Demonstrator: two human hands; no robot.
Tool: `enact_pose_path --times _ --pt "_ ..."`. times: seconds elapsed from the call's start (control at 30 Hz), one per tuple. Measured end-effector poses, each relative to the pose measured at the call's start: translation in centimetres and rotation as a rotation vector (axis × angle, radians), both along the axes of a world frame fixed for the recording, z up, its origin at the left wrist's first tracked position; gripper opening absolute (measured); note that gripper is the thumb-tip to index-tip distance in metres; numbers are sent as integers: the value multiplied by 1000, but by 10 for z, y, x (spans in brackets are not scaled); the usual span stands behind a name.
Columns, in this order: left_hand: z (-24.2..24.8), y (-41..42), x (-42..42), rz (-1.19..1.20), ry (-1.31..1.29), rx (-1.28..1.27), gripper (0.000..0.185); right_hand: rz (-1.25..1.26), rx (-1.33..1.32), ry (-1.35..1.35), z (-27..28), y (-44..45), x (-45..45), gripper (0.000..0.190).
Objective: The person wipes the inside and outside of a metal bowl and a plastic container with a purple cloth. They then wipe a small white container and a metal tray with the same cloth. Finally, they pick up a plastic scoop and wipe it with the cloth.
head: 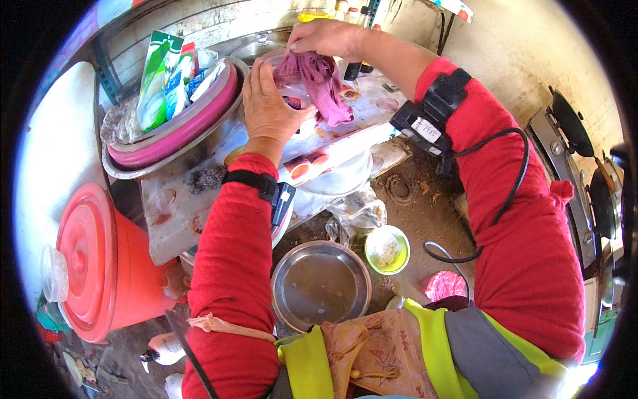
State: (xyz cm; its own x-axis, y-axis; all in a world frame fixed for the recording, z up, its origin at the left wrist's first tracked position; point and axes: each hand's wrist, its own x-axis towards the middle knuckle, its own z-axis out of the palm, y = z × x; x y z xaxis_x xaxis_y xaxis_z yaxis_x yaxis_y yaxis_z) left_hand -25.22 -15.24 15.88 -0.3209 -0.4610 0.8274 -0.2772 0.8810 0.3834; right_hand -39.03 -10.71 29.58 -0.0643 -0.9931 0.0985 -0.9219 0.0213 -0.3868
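Against the side of a translucent plastic container [299, 91] that bears a dark label, my left hand [271, 102] is spread, steadying it on the low table [164, 219]. From the far side, my right hand [324, 40] grips a bunched pinkish-purple cloth [319, 82] over the container. One end of the cloth hangs down along the container's right side. The container's far part and base are partly covered by the cloth and my left hand. Just in front lies a long roll [334, 157] with a printed fruit picture.
Stacked basins with a pink rim [214, 112] hold packets [159, 82] at left. A lidded red bucket [132, 264] stands below. On the floor are a steel basin [321, 284] and a green tub [388, 249]. Bottles [351, 16] line the back; a stove [563, 174] is at right.
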Motion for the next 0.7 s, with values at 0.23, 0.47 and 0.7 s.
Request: enact_pose_path --times 0.23,0.47,0.7 --pt "2 0 0 10 -24 21 110 206 264 76 -14 -8 17 39" --pt "1 0 1 0 -16 22 111 214 139 278 -26 -18 24 44" --pt "-1 -3 -1 -11 -18 18 109 -32 -205 25 -45 -13 17 43"
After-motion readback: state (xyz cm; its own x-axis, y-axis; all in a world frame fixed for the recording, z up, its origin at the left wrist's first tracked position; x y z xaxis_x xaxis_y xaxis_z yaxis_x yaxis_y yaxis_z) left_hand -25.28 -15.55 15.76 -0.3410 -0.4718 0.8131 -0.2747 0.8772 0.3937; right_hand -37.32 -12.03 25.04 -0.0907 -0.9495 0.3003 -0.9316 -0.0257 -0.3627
